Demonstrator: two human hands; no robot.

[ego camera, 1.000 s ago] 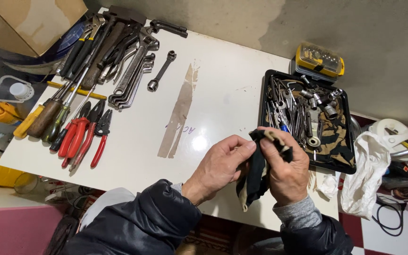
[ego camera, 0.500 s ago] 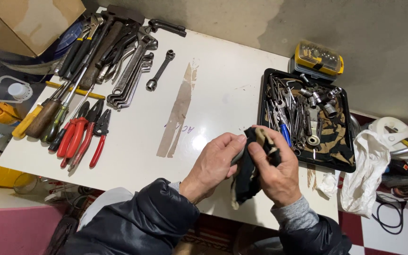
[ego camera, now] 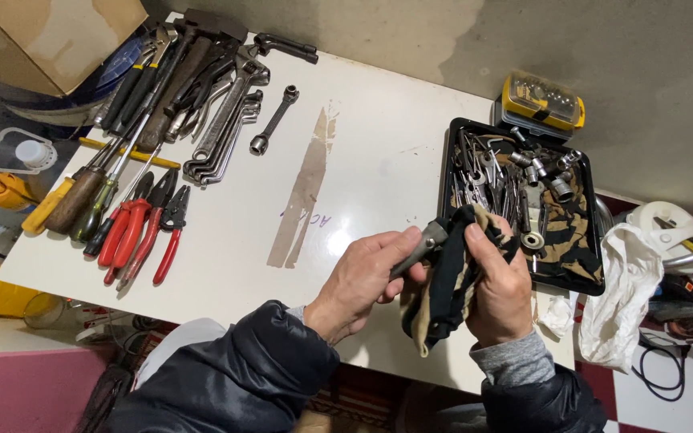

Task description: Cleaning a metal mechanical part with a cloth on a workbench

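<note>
My left hand [ego camera: 366, 277] grips the grey end of a small metal tool [ego camera: 420, 247] near the front edge of the white table [ego camera: 378, 136]. The tool's far end is hidden inside a dark cloth with a tan lining [ego camera: 447, 285]. My right hand [ego camera: 500, 289] is closed around that cloth and wraps it over the tool. Both hands are just left of a black tray [ego camera: 595, 285] full of sockets, bits and small metal tools.
Wrenches, hammers and screwdrivers [ego camera: 194, 88] lie in rows at the far left, with red-handled pliers [ego camera: 142, 232] below them. A yellow bit case [ego camera: 543, 100] sits behind the tray. A white plastic bag [ego camera: 619, 289] hangs off the right edge. A cardboard box [ego camera: 50, 36] stands at top left.
The cloth has been pulled further over the tool, and my left hand has shifted along its metal end. The tools on the table have not moved.
</note>
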